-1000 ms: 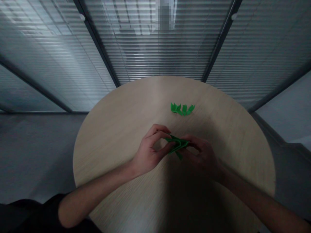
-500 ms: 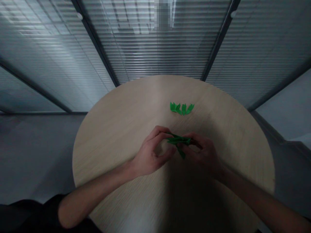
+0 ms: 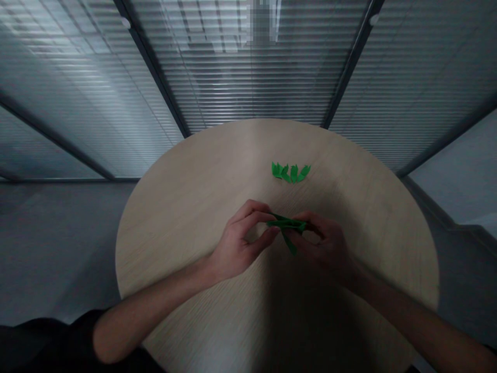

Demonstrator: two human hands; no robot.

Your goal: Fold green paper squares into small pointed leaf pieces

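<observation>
Paper fold | your left hand and right hand: fingers clamped on it from both ends | green paper leaves beyond fingertips | pinch evenly

"What's standing in the way of the green paper pieces?"

"The left hand and right hand are hovering just below them, pinching a folded green strip between them."

"And around them?"

"The table is offering passage on either side, while a glass wall is blocking the way beyond its far edge."
</observation>
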